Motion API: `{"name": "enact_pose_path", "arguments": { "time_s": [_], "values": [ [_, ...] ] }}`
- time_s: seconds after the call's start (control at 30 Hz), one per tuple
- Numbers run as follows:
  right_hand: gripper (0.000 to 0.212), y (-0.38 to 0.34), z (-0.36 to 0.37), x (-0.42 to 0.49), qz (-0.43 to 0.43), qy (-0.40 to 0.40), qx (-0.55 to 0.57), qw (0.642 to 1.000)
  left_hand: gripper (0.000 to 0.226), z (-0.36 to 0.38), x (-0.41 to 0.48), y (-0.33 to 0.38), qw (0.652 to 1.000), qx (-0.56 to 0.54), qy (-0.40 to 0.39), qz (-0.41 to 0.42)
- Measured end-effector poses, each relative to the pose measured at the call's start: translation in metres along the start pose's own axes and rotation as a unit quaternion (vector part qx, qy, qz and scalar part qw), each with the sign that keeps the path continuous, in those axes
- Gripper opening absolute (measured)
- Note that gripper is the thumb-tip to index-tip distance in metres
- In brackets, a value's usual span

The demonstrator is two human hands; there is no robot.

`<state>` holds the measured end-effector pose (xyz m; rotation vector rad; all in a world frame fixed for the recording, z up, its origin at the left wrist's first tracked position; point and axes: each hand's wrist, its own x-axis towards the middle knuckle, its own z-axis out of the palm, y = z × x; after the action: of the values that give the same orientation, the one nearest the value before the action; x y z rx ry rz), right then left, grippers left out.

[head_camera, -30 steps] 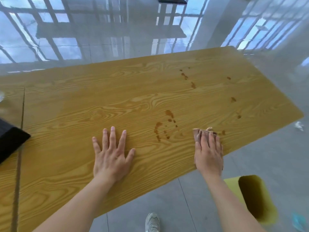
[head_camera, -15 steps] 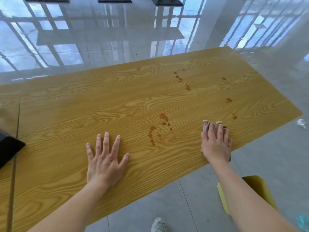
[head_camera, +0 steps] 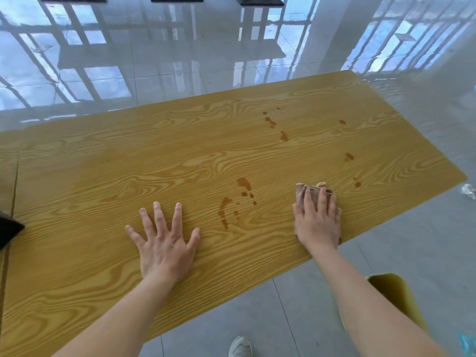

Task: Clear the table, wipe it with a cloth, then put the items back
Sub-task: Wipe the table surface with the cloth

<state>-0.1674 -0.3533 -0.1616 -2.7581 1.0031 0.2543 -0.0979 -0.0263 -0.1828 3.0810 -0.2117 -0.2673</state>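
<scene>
On the wooden table (head_camera: pixel 103 176), near its front edge, a folded pinkish-brown cloth (head_camera: pixel 300 195) lay under the right hand (head_camera: pixel 318 222), fingers straight, pressing; the left hand (head_camera: pixel 164 243) rested splayed.

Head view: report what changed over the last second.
The right hand pushed the cloth away from the person and slightly right on the table. A small spot that was beside the cloth no longer shows. The grip is unchanged: flat fingers press the cloth. The left hand stays flat on the table, and the other brown stains remain.
</scene>
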Motion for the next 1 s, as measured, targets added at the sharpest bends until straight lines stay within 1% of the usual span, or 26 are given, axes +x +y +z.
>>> {"name": "enact_pose_path", "arguments": {
  "time_s": [0.03, 0.1, 0.13, 0.17, 0.2, 0.23, 0.3, 0.33, 0.37, 0.4, 0.43, 0.5, 0.53, 0.57, 0.6, 0.63, 0.67, 0.73, 0.77, 0.8, 0.83, 0.87, 0.93, 0.97, 1.0],
  "values": [
    [0.067, -0.014, 0.01, -0.018, -0.065, 0.005, -0.003, 0.998, 0.084, 0.001, -0.002, -0.002, 1.0, 0.0, 0.0, 0.0],
    [0.063, -0.025, 0.026, -0.054, -0.207, 0.018, -0.032, 0.978, 0.084, 0.001, -0.002, -0.003, 1.0, -0.004, 0.007, -0.006],
    [0.062, -0.021, 0.027, -0.061, -0.26, 0.018, -0.042, 0.965, 0.084, 0.001, -0.001, -0.003, 1.0, -0.001, 0.008, -0.007],
    [0.061, -0.015, 0.023, -0.053, -0.292, 0.006, -0.055, 0.955, 0.084, 0.001, -0.001, -0.003, 1.0, 0.003, 0.004, -0.005],
    [0.06, -0.009, 0.016, -0.038, -0.295, 0.003, -0.07, 0.953, 0.083, 0.002, -0.002, -0.002, 1.0, 0.002, 0.004, -0.004],
    [0.061, -0.006, 0.008, -0.018, -0.267, -0.002, -0.072, 0.961, 0.083, 0.002, -0.002, -0.002, 1.0, 0.002, 0.008, -0.005],
    [0.062, -0.016, -0.007, 0.021, -0.167, -0.017, -0.041, 0.985, 0.083, 0.003, -0.001, -0.002, 1.0, -0.001, 0.014, -0.01],
    [0.062, -0.025, -0.008, 0.03, -0.134, -0.022, -0.031, 0.99, 0.082, 0.003, -0.002, -0.002, 1.0, -0.003, 0.013, -0.01],
    [0.062, -0.035, -0.006, 0.026, -0.128, -0.022, -0.027, 0.991, 0.082, 0.003, -0.002, -0.002, 1.0, -0.004, 0.013, -0.009],
    [0.062, -0.04, 0.001, 0.013, -0.152, -0.015, -0.035, 0.988, 0.082, 0.002, -0.002, -0.003, 1.0, -0.004, 0.016, -0.009],
    [0.061, -0.041, 0.01, -0.007, -0.201, -0.002, -0.044, 0.979, 0.082, 0.002, -0.003, -0.002, 1.0, -0.003, 0.019, -0.01],
    [0.06, -0.025, 0.023, -0.047, -0.319, 0.021, -0.05, 0.946, 0.082, 0.002, -0.003, -0.001, 1.0, -0.004, 0.02, -0.012],
    [0.059, -0.014, 0.023, -0.056, -0.365, 0.017, -0.047, 0.93, 0.081, 0.002, -0.003, -0.001, 1.0, -0.004, 0.019, -0.013],
    [0.058, -0.007, 0.021, -0.054, -0.389, 0.009, -0.052, 0.92, 0.081, 0.002, -0.003, -0.001, 1.0, -0.004, 0.018, -0.012],
    [0.058, -0.002, 0.018, -0.042, -0.39, 0.01, -0.064, 0.919, 0.081, 0.002, -0.002, -0.001, 1.0, -0.004, 0.019, -0.011],
    [0.059, -0.001, 0.013, -0.024, -0.366, 0.018, -0.075, 0.927, 0.081, 0.003, -0.002, -0.001, 1.0, -0.003, 0.021, -0.01],
    [0.06, -0.007, 0.005, -0.003, -0.32, 0.013, -0.07, 0.945, 0.081, 0.003, -0.002, -0.001, 1.0, -0.002, 0.021, -0.011],
    [0.061, -0.028, -0.007, 0.032, -0.2, -0.016, -0.043, 0.979, 0.081, 0.001, -0.002, -0.001, 1.0, -0.003, 0.02, -0.013],
    [0.062, -0.039, -0.007, 0.037, -0.164, -0.024, -0.034, 0.986, 0.08, 0.001, -0.003, 0.0, 1.0, -0.004, 0.017, -0.014],
    [0.062, -0.048, -0.003, 0.031, -0.159, -0.025, -0.03, 0.986, 0.08, 0.0, -0.003, -0.001, 1.0, -0.004, 0.014, -0.013],
    [0.061, -0.053, 0.005, 0.015, -0.185, -0.015, -0.034, 0.982, 0.081, 0.0, -0.003, 0.0, 1.0, -0.004, 0.013, -0.012],
    [0.06, -0.052, 0.014, -0.01, -0.231, -0.002, -0.036, 0.972, 0.081, -0.001, -0.003, 0.0, 1.0, -0.003, 0.014, -0.012],
    [0.061, -0.036, 0.029, -0.058, -0.332, 0.026, -0.034, 0.942, 0.081, -0.002, -0.003, 0.0, 1.0, -0.004, 0.014, -0.013],
    [0.06, -0.026, 0.03, -0.071, -0.362, 0.022, -0.034, 0.931, 0.081, -0.002, -0.003, 0.0, 1.0, -0.005, 0.012, -0.013],
    [0.06, -0.018, 0.03, -0.071, -0.37, 0.016, -0.04, 0.928, 0.081, -0.002, -0.003, 0.0, 1.0, -0.003, 0.011, -0.013]
  ]
}}
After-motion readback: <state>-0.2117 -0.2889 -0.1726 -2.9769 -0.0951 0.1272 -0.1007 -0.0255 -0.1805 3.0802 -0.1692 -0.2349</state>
